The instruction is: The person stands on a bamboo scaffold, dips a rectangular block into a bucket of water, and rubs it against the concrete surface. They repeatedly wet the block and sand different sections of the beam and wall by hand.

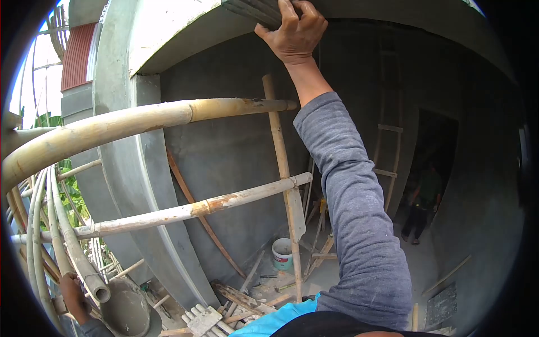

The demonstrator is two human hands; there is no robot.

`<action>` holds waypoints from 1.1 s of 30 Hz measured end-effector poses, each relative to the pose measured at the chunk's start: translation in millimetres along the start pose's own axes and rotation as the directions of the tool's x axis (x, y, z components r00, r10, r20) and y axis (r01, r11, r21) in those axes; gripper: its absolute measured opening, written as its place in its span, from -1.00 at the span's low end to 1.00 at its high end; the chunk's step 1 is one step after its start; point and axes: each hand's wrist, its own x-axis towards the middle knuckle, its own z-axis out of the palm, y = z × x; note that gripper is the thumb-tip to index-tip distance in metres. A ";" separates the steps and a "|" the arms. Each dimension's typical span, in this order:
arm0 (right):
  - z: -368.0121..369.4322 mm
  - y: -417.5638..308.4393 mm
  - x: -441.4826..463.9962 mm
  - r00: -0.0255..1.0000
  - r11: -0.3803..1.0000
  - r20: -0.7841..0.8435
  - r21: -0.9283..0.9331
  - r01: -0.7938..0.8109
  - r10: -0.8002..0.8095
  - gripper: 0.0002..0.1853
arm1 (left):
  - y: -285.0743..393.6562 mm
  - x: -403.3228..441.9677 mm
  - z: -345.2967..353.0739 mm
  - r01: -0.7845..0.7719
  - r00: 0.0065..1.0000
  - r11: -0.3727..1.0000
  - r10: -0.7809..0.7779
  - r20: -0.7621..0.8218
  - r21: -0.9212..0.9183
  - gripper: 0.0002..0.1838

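Raised at the top centre, my right hand (297,31) has its fingers bent over a grey, ridged board (252,12) held against the concrete beam's edge, with the thumb sticking out to the left. A grey sleeve covers that arm. At the lower left, my left hand (74,295) is closed round a bamboo pole (59,305), partly hidden by the hand. Just right of it are the open end of another bamboo pole (90,275) and a round basin (126,309) holding grey mortar.
Two bamboo rails (140,117) cross in front, joined to an upright pole (279,146). Below are a white bucket (282,253), planks and a wooden ladder (387,149). Another person (425,196) stands near a dark doorway at the right. A concrete column (140,168) rises left.
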 end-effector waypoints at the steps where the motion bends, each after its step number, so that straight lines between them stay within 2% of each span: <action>1: -9.4 9.9 6.3 1.000 1.000 0.002 -0.003 0.000 0.000 -0.13 | -3.3 0.9 3.3 0.004 1.000 1.000 -0.004 -0.017 -0.003 -0.90; 4: -51.0 61.8 44.4 0.980 0.984 -0.193 -0.158 -0.085 0.053 -0.06 | -2.9 -0.1 1.4 0.018 1.000 1.000 -0.019 -0.019 -0.021 -0.89; 5: -60.0 83.0 49.7 0.958 0.955 -0.226 -0.196 -0.225 0.179 0.00 | 3.7 -3.1 -0.2 0.022 1.000 0.999 -0.023 -0.008 -0.032 -0.89; 6: -68.6 97.9 60.7 0.911 0.928 -0.281 -0.134 -0.349 0.302 0.02 | 10.5 -6.0 -1.8 0.026 1.000 0.999 -0.026 0.004 -0.042 -0.88; 7: -74.5 104.6 69.4 0.847 0.882 -0.324 -0.069 -0.465 0.421 0.04 | 22.7 -12.8 -6.4 -0.016 0.998 1.000 0.015 -0.054 -0.017 -0.88; 8: -70.2 103.5 73.6 0.848 0.882 -0.320 -0.069 -0.466 0.423 0.04 | 28.1 -16.0 -9.0 -0.057 0.992 0.998 0.058 -0.112 0.011 -0.87; 10: -53.9 90.7 83.2 0.679 0.821 -0.495 0.145 -0.551 0.543 0.05 | 15.0 -9.0 -4.5 -0.035 0.996 0.997 0.040 -0.080 0.062 -0.86; 11: -42.4 70.6 83.2 0.650 0.799 -0.489 0.193 -0.570 0.582 0.06 | 5.3 -6.4 0.5 -0.013 0.999 0.994 0.018 -0.049 0.108 -0.85; 12: -28.0 49.0 73.1 0.725 0.815 -0.470 -0.020 -0.579 0.503 0.06 | -8.4 -2.8 9.1 -0.001 0.999 0.994 0.007 -0.050 0.111 -0.85; 13: -20.2 29.2 60.3 0.835 0.894 -0.394 -0.066 -0.443 0.384 0.07 | -25.8 2.0 20.4 0.100 0.993 0.986 -0.108 -0.055 -0.136 -0.86; 14: -9.8 17.4 39.2 0.911 0.937 -0.285 -0.095 -0.335 0.297 0.08 | -9.9 -3.5 9.8 0.063 0.996 0.997 -0.066 -0.058 -0.047 -0.85; 15: 7.7 22.1 16.0 0.970 0.988 -0.194 -0.016 -0.152 0.146 0.07 | 8.9 -8.9 -2.4 0.025 0.998 0.999 -0.023 -0.060 0.042 -0.84; 16: 0.9 26.9 -4.6 0.968 0.987 -0.198 -0.019 -0.162 0.155 0.07 | 17.4 -9.2 -8.9 0.023 0.998 0.998 -0.020 -0.068 0.050 -0.84; 18: -21.2 44.6 -29.6 0.972 0.978 0.112 -0.027 -0.205 0.207 0.00 | 29.0 -7.7 -14.7 0.040 0.999 0.996 -0.040 0.009 0.083 -0.80; 19: -31.0 51.9 -30.5 0.953 0.948 -0.009 -0.098 -0.301 0.302 0.02 | 55.7 -14.1 -24.2 0.112 0.993 0.989 -0.109 -0.037 0.101 -0.79; 20: -32.1 64.6 -27.5 0.923 0.928 -0.126 -0.043 -0.370 0.363 0.02 | 65.8 -17.8 -29.6 0.113 0.993 0.988 -0.107 -0.055 0.106 -0.79; 22: -35.3 73.3 6.1 0.741 0.775 -0.228 0.221 -0.592 0.631 0.02 | 79.6 -18.8 -35.9 0.137 0.990 0.990 -0.136 -0.029 0.036 -0.81; 24: -27.3 65.5 37.5 0.836 0.890 -0.312 0.081 -0.449 0.451 0.05 | 79.2 -16.7 -39.2 0.124 0.992 0.992 -0.123 0.023 -0.008 -0.82; 25: -29.1 34.2 43.2 0.922 0.953 -0.293 -0.086 -0.291 0.255 0.06 | 77.1 -16.8 -38.7 0.116 0.993 0.993 -0.116 0.021 -0.008 -0.82; 26: -23.7 20.9 33.2 0.963 0.977 -0.196 -0.069 -0.204 0.187 0.02 | 73.7 -16.9 -37.8 0.108 0.994 0.994 -0.108 0.021 -0.009 -0.81; 28: -26.5 28.7 14.7 0.995 0.977 -0.056 -0.194 -0.091 0.081 0.08 | 62.3 -13.3 -34.3 0.061 0.998 0.997 -0.061 -0.010 0.039 -0.81; 29: -26.9 42.3 3.4 0.994 0.979 -0.069 -0.183 -0.092 0.080 0.08 | 56.0 -14.5 -29.8 0.022 0.999 0.996 -0.019 -0.034 0.081 -0.80; 31: -28.7 67.2 -10.5 0.871 0.890 -0.205 0.005 -0.455 0.446 0.10 | 49.8 -15.3 -20.6 0.040 0.998 0.995 -0.035 -0.053 0.091 -0.80; 32: -22.1 70.1 -11.4 0.867 0.886 -0.203 0.006 -0.463 0.455 0.10 | 48.9 -13.8 -22.0 0.035 0.998 0.993 -0.029 -0.060 0.113 -0.79; 33: -19.1 66.3 7.2 0.905 0.936 -0.263 -0.018 -0.351 0.335 0.08 | 90.2 -21.2 -45.8 0.133 0.991 0.989 -0.133 0.006 0.058 -0.80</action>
